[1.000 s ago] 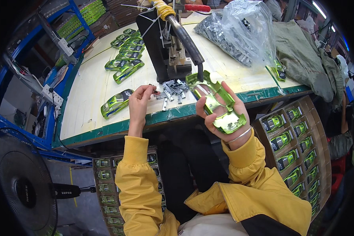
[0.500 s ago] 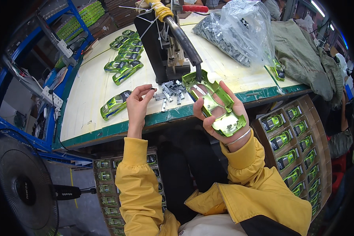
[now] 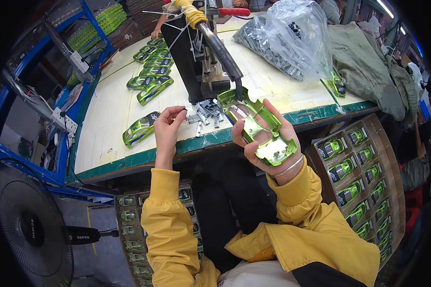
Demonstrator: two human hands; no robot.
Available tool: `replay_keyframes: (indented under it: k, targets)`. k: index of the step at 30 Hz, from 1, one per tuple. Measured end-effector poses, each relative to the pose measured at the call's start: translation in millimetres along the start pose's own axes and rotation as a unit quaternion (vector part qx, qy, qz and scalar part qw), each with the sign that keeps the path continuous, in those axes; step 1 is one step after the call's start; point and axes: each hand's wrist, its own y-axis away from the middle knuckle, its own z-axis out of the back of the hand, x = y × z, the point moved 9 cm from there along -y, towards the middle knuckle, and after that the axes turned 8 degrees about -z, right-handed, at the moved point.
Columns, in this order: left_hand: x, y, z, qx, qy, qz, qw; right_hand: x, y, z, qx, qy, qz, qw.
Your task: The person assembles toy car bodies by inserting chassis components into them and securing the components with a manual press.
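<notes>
My right hand [image 3: 266, 143] holds a shiny green toy car body [image 3: 256, 125] upside down, its hollow inside facing me, just in front of the table edge. My left hand [image 3: 167, 128] pinches a small grey metal piece [image 3: 178, 110] between thumb and fingers, lifted off a loose pile of similar grey metal pieces [image 3: 207, 113] on the cream table [image 3: 105, 138]. The pile lies at the foot of a black hand press [image 3: 201, 62] with a long dark lever. Both sleeves are yellow.
Several green car bodies [image 3: 151, 81] lie in a row on the left of the table, one [image 3: 139, 129] near my left hand. A clear bag of grey parts [image 3: 285, 40] sits at the back right. Trays of green cars [image 3: 357, 182] stand right; a fan [image 3: 31, 229] stands lower left.
My left hand has lifted from the pile of metal pieces with one piece pinched in it. My right hand has kept the car body nearly still.
</notes>
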Motion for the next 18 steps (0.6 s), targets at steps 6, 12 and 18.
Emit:
replay_keyframes:
  k: [6, 12, 18]
  targets:
    - [-0.3, 0.8, 0.1, 0.005, 0.001, -0.002, 1.000, -0.3, -0.1, -0.6, 0.003, -0.004, 0.001, 1.000]
    - [1.4, 0.7, 0.0, 0.004, -0.008, 0.006, 1.000, -0.5, 1.6, -4.3, 0.007, -0.017, -0.001, 1.000]
    - [-0.4, 0.4, -1.5, 0.022, 0.004, 0.004, 1.000, -0.6, 2.7, -5.0, 0.012, -0.037, -0.018, 0.999]
